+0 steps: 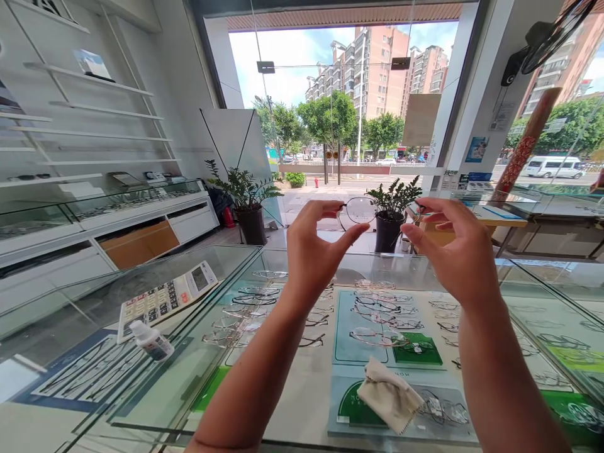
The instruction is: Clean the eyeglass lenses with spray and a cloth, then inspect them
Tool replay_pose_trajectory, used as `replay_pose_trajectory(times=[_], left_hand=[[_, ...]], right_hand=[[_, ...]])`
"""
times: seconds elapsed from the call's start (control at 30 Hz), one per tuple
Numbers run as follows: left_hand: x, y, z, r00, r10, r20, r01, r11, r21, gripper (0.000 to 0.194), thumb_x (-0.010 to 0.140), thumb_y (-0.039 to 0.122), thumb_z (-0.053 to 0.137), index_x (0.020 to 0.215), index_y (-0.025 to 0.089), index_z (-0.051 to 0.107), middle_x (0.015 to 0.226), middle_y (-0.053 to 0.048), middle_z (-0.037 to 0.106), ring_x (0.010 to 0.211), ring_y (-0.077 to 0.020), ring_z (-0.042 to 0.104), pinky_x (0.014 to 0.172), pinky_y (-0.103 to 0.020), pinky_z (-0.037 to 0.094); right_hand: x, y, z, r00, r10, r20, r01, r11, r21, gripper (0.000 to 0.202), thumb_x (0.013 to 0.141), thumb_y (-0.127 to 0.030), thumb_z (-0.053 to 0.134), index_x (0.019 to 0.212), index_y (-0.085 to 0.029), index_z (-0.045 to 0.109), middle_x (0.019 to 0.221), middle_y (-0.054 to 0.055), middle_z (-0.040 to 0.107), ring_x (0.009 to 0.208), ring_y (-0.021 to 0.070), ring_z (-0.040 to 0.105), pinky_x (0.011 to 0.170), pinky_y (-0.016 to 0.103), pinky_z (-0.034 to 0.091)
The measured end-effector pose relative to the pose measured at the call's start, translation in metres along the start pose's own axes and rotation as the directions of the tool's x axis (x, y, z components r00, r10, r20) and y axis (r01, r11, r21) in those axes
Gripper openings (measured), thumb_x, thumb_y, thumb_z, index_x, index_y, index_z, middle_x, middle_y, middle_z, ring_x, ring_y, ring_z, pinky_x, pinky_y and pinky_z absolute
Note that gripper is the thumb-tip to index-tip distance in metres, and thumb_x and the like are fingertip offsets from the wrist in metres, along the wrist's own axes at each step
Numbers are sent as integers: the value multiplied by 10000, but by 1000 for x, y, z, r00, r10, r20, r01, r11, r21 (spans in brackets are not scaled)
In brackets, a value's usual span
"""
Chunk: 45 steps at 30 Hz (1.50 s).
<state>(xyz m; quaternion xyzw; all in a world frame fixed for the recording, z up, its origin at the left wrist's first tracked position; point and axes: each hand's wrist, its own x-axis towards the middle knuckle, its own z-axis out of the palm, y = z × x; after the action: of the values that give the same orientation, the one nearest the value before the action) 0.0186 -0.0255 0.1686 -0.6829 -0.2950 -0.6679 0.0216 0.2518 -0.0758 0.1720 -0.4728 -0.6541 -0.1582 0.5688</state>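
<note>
Eyeglasses [360,211] — outer edges in the grasp of left hand [311,244] and right hand [461,255] — open air above counter [297,402]

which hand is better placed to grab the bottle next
Left hand, most likely: the bottle is off to that side, while the right hand is farther away and would have to reach across. Both hands hold the glasses, so the left would need to let go first.

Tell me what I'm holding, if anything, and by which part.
A pair of eyeglasses, by the outer ends of its frame: your left hand at one side, your right hand at the other.
</note>
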Motion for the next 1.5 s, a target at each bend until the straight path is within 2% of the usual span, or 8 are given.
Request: replay_pose_trajectory(times=[0.2, 0.43, 0.63, 0.83, 1.17, 1.3, 1.5], left_hand=[[10, -14, -7, 977, -158, 142, 179, 973, -149, 424, 778, 497, 969, 1069, 240, 797, 1097, -61, 840, 1009, -229, 806, 965, -389, 661], [12, -19, -11, 960, -205, 188, 240, 953, -183, 433, 753, 489, 984, 1075, 243, 833, 1123, -76, 852, 1068, -263, 817, 1020, -423, 667], [11, -21, -9, 971, -186, 153, 213, 959, -188, 426, 748, 491, 987, 1059, 238, 843, 1102, -81, 860, 1026, -259, 827, 993, -425, 691], [13, -27, -8, 980, -148, 136, 173, 965, -196, 386, 776, 451, 973, 1073, 238, 849, 1107, -91, 861, 1017, -256, 832, 998, -439, 701], [13, -27, -7, 975, -176, 136, 200, 961, -191, 355, 769, 419, 976, 1054, 241, 859, 1071, -82, 862, 969, -237, 830, 958, -409, 705], [12, -23, -8, 983, -155, 93, 168, 974, -154, 348, 765, 416, 983, 1036, 241, 852, 1041, -72, 863, 958, -235, 827, 925, -399, 702], [4, -13, -4, 997, -78, 7, 78, 996, -39, 422, 761, 521, 983, 1040, 247, 825, 1044, -64, 858, 919, -229, 820, 885, -393, 680]], right_hand=[[3, 2, 1, 997, -74, -28, 76, 995, 64, 402, 962, -518, 813, 1272, -270, 748, 1113, 67, 759, 977, 258, 728, 846, 427, 590], [3, 1, 1, 994, -106, -19, 108, 991, 80, 371, 975, -452, 816, 1299, -280, 761, 1133, 68, 758, 978, 256, 716, 857, 435, 593], [3, -2, -3, 996, -85, 4, 84, 992, 91, 380, 980, -473, 801, 1313, -294, 772, 1165, 77, 769, 998, 265, 722, 902, 461, 604], [3, -7, -5, 997, -63, 45, 59, 994, 93, 317, 1018, -424, 743, 1304, -294, 782, 1166, 81, 771, 988, 259, 721, 924, 475, 607], [3, -6, -4, 996, -86, 37, 82, 991, 105, 314, 1028, -408, 736, 1313, -287, 790, 1142, 82, 767, 991, 258, 721, 931, 463, 598], [4, -4, -3, 996, -68, 57, 62, 993, 99, 336, 1030, -419, 728, 1332, -283, 782, 1156, 86, 772, 1029, 267, 728, 946, 470, 604], [5, 2, -2, 994, -53, 95, 45, 996, 76, 364, 1057, -403, 663, 1387, -282, 758, 1255, 99, 771, 1139, 297, 728, 1020, 524, 593]])
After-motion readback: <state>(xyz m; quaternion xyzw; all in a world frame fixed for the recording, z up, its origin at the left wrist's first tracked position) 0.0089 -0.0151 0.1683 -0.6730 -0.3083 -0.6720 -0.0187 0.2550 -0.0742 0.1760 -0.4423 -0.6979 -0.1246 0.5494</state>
